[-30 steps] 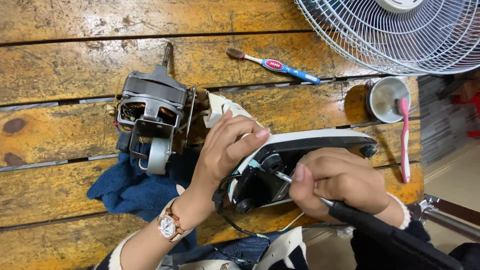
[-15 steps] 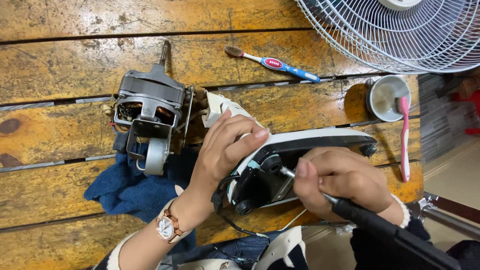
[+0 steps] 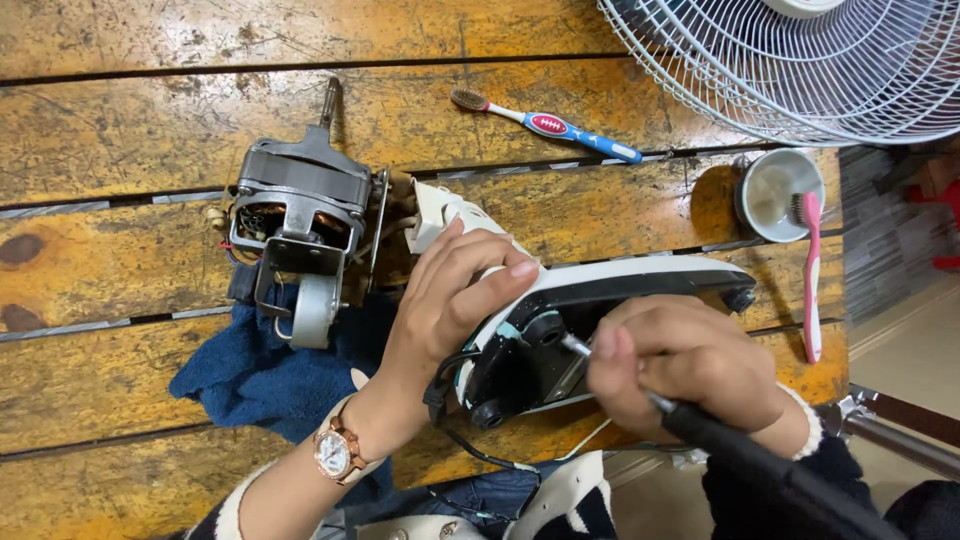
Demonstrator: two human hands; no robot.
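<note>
My left hand (image 3: 450,300) grips the white edge of a fan housing (image 3: 600,290) lying on its side, a watch on the wrist. My right hand (image 3: 690,370) holds a black-handled screwdriver (image 3: 740,450); its metal tip points into the housing's dark inner parts (image 3: 525,360). A grey fan motor (image 3: 305,210) with its shaft pointing away lies just left of the housing, partly on a dark blue cloth (image 3: 270,375).
The wooden plank table (image 3: 150,120) carries a blue toothbrush (image 3: 550,125) at the back, a small metal cup (image 3: 778,190) and a pink toothbrush (image 3: 810,270) at right. A white fan grille (image 3: 800,60) overhangs the far right corner. The table edge and a metal pole (image 3: 900,440) lie right.
My right hand and the screwdriver shifted slightly at the housing. The left hand keeps its grip; the view has drifted a little.
</note>
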